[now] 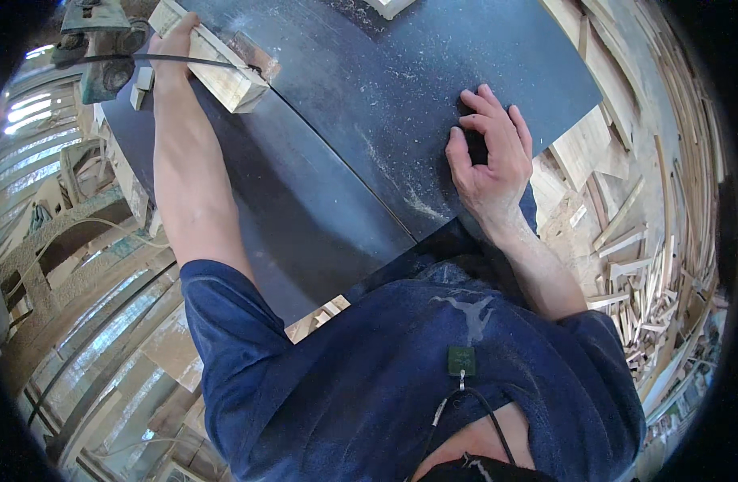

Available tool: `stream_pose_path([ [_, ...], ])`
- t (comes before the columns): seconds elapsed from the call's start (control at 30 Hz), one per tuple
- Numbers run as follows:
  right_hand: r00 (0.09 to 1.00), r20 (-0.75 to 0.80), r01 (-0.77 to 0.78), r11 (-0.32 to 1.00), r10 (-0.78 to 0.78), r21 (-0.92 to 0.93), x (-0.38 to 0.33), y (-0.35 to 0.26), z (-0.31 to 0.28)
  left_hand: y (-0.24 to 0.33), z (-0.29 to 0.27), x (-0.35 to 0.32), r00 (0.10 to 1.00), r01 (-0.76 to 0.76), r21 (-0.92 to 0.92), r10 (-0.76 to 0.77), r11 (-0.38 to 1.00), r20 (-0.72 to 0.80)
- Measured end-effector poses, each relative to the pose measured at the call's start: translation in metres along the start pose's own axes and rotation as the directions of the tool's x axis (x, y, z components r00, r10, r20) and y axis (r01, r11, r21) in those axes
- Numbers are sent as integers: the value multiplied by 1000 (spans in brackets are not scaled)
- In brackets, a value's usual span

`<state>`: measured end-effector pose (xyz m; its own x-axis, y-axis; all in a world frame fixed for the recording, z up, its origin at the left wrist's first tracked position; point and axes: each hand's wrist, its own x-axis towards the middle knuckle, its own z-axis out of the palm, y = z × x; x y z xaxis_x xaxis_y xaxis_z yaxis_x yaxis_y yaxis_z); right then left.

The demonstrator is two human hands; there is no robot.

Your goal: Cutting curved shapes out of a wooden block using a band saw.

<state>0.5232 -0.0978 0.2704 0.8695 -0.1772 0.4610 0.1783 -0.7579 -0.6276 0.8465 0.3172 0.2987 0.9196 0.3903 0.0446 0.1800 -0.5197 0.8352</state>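
My left hand (pixel 175 50) reaches far forward and grips a pale wooden block (pixel 216 68) lying on the dark saw table (pixel 337 161). A thin black blade or band (pixel 184 59) crosses the block near my fingers. My right hand (pixel 489 157) rests flat on the dusty table top near its right front edge, fingers slightly curled and holding nothing. A straight seam runs diagonally across the table between my two hands. Sawdust is scattered over the surface.
Several wood offcuts and thin strips (pixel 634 265) are piled on the floor to the right. A green machine part (pixel 96 40) stands at the upper left. Another pale block (pixel 389 6) lies at the table's far edge. Boards (pixel 168 345) lie lower left.
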Motion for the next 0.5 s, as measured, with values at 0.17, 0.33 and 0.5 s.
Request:
stream_pose_path([
  [0.17,1000,4,-7,1000,7,-5,1,-1,-1,6,4,-7,1000,-15,-52,15,999,-4],
  [0.33,1000,3,2,1000,-2,11,1,-4,1,-11,-14,17,999,-40,56,41,998,-16],
  [0.5,1000,-5,-7,1000,7,-17,0,1,0,9,8,-1,998,-59,65,58,996,24],
])
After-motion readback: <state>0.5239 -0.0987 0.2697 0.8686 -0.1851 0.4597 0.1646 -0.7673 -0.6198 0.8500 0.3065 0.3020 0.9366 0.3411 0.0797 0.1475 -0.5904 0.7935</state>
